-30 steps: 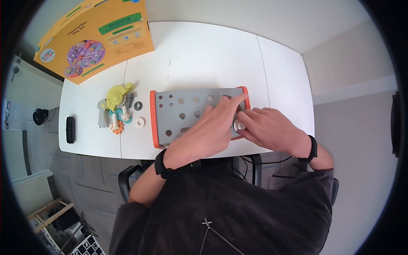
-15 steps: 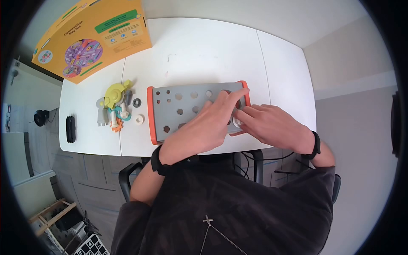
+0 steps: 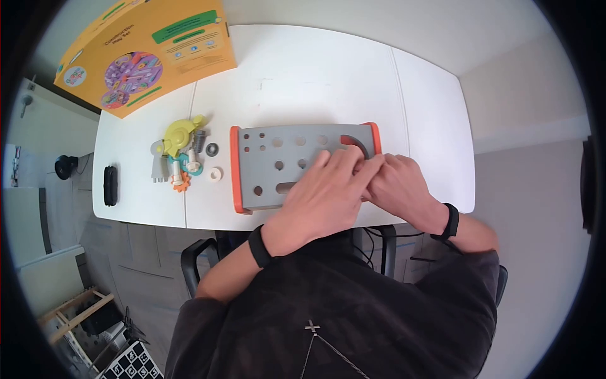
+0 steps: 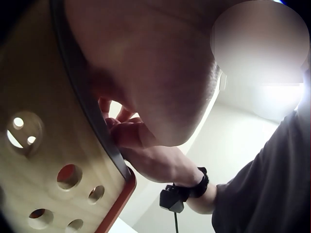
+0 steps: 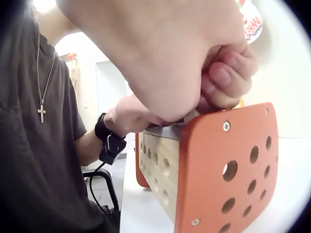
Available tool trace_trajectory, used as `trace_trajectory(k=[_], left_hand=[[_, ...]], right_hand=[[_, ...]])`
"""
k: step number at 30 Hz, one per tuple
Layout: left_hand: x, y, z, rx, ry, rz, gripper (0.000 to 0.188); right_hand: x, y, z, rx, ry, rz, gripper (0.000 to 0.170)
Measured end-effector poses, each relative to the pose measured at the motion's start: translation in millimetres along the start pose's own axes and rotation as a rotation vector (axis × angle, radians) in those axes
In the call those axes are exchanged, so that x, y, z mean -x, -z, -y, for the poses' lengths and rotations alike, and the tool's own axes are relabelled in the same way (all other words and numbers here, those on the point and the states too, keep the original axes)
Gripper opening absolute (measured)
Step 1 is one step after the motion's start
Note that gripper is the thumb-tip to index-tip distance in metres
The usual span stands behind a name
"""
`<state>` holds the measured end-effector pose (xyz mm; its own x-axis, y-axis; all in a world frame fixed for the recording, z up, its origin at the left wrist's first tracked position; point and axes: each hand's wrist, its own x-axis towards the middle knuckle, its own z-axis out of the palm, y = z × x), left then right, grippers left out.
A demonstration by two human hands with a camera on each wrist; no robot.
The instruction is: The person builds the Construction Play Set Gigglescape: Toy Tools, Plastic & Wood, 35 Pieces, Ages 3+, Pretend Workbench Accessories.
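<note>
In the head view, a toy bench (image 3: 268, 174) with a grey, holed top and red ends sits at the centre of the frame on the white surface (image 3: 435, 126). The left hand (image 3: 325, 197) and right hand (image 3: 403, 191) meet over its right end, fingers bent and close together; what they pinch is hidden. Left of centre lie a yellow-green toy piece (image 3: 178, 134), an orange gear (image 3: 182, 185) and a white ring (image 3: 211, 174). A cardboard box (image 3: 173, 54) fills the upper left, and a black case (image 3: 110, 186) lies at far left.

In the left wrist view, the bench's pale, holed side occupies the lower left, the left hand above it.

In the right wrist view, the right hand's fingers curl above the red end panel (image 5: 204, 165) at lower right; whether they grip anything cannot be told.
</note>
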<state>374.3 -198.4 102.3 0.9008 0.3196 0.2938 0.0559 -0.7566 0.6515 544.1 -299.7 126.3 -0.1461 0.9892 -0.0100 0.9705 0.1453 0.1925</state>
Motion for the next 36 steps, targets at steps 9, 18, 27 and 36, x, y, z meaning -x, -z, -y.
trace_trajectory(k=[9, 18, 27, 36], left_hand=[[-7, -7, 10, -0.136, -0.077, -0.071, 0.06], [10, 15, 19, 0.172, -0.084, -0.449, 0.04], [122, 90, 157, -0.63, 0.613, -0.482, 0.019], [109, 65, 188, -0.835, 0.661, -0.318, 0.02]], right_hand=[[-3, -12, 3, 0.005, -0.119, -0.083, 0.028], [-11, -10, 13, -0.012, -0.293, -0.142, 0.033], [-1, 24, 32, -0.379, -0.555, -0.04, 0.042], [12, 31, 41, -0.617, -0.739, -0.09, 0.03]])
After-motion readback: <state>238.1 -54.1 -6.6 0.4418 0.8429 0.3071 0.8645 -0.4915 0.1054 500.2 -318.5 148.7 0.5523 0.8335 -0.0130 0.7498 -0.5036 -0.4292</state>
